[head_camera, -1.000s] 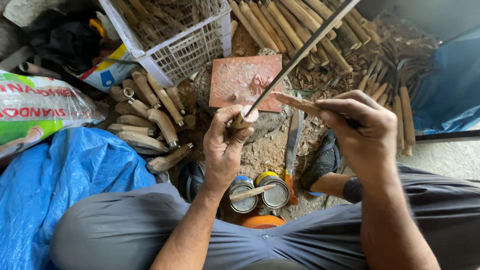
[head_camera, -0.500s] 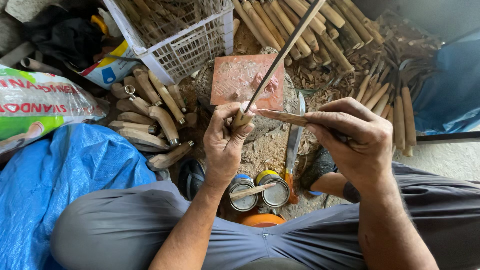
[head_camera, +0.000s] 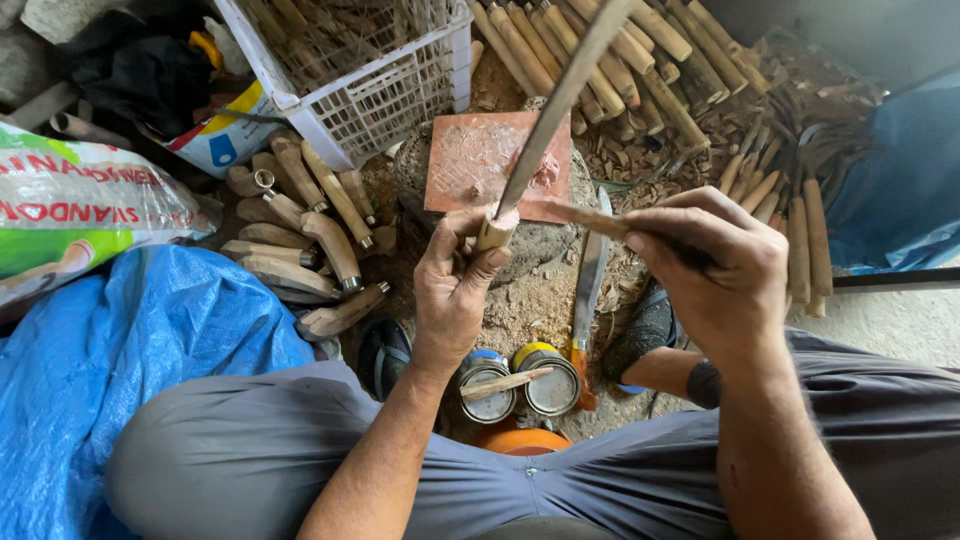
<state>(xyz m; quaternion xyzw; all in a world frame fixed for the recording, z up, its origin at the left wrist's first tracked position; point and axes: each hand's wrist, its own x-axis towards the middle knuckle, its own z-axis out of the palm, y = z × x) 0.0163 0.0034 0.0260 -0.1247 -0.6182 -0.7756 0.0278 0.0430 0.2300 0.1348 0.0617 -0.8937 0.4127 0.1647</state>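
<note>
head cam: sitting on the person's head | looking steeply down past the knees | framing both hands close | taking in ground beyond

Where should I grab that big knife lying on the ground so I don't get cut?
Take the knife by its orange handle, the end nearest the two tins, coming from the person's side. The long bare blade points away toward the red slab, so probably keep fingers off that part.

I see white plastic basket (head_camera: 385, 95), blue tarp (head_camera: 130, 370), carved wooden handles (head_camera: 300, 235), two open tins (head_camera: 520, 385), printed sack (head_camera: 70, 215)
</note>
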